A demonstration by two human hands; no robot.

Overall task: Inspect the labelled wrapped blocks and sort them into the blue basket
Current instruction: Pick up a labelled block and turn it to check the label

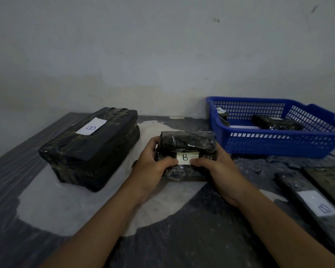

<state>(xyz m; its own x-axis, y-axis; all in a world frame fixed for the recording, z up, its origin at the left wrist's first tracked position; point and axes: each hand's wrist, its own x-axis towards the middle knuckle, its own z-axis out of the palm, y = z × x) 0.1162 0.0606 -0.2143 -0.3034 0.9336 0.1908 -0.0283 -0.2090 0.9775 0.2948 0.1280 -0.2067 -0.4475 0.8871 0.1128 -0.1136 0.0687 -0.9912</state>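
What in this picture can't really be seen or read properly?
Head view only:
- Fingers of both hands: the held block hides them; only the thumbs show in front, beside its B label.
- Two blocks in the basket: the left one's label is too small to read, and the near wall partly covers both it and the right one.
- Flat block on the right: cut by the frame edge, label blurred.
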